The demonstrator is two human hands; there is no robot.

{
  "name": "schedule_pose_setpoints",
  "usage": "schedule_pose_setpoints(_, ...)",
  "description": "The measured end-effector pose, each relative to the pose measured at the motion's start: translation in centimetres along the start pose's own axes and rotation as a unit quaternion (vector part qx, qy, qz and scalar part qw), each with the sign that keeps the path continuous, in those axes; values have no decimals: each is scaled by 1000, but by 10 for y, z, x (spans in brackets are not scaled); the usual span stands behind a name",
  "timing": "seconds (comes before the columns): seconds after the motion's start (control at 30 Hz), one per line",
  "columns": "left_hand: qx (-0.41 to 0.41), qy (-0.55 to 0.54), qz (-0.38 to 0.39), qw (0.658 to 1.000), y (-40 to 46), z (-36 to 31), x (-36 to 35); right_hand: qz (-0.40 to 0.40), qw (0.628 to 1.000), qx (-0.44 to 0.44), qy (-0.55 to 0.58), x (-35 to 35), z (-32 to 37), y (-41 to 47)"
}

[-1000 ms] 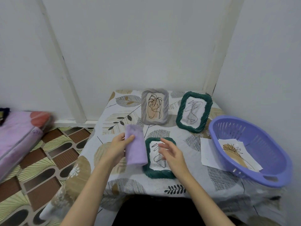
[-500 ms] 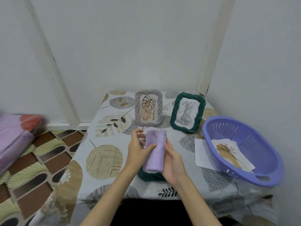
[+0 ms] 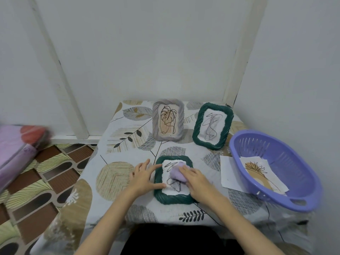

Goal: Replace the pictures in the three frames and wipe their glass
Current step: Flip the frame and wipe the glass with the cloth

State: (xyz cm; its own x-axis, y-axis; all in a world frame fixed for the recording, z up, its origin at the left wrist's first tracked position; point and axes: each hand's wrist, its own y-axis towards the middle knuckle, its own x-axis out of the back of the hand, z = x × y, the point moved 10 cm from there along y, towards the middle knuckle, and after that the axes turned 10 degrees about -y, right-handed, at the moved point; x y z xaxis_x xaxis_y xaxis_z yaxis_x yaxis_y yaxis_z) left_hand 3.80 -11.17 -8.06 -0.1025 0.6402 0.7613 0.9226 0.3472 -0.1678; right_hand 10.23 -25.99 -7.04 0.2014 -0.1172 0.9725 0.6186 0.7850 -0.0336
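A dark green frame (image 3: 173, 197) lies flat on the table in front of me, with a scribble picture under its glass. My right hand (image 3: 197, 180) presses a bunched lilac cloth (image 3: 177, 173) onto that glass, fingers curled over it. My left hand (image 3: 144, 178) rests open against the frame's left edge, fingers spread. Farther back, a grey frame (image 3: 168, 122) with a leaf drawing and a second green frame (image 3: 212, 126) with a scribble stand upright.
A purple plastic basket (image 3: 276, 170) at the right holds a loose picture (image 3: 263, 173). A white sheet (image 3: 230, 172) lies partly under it. The table (image 3: 114, 162) has a leaf-patterned cover. A pink folded mattress (image 3: 16, 150) sits on the floor at left.
The cloth went from my left hand, through both hands, into my right, which brought it down onto the lying frame's glass. My left hand moved to the frame's left edge.
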Motion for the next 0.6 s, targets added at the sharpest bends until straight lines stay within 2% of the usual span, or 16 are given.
schedule_pose_setpoints(0.07, 6, 2, 14, 1000, 3, 7, -2, 18, 1000, -1, -4, 3, -5, -1)
schedule_pose_setpoints(0.17, -4, 24, 41, 999, 7, 12, -5, 9, 992, 36, -122, 8, -10, 2)
schedule_pose_setpoints(0.37, -26, 73, 95, 992, 18, 15, -12, -24, 993, 76, -88, -3, -7, 0)
schedule_pose_setpoints(0.43, -23, 86, 107, 990, 22, 18, -14, -68, 988, 85, -108, -4, -6, 0)
schedule_pose_setpoints(0.53, -28, 90, 116, 989, 28, 20, -17, -105, 984, 45, -134, 0, -11, 13)
schedule_pose_setpoints(0.6, -33, 93, 119, 988, 29, 21, -18, -98, 986, 32, -134, 4, -3, 28)
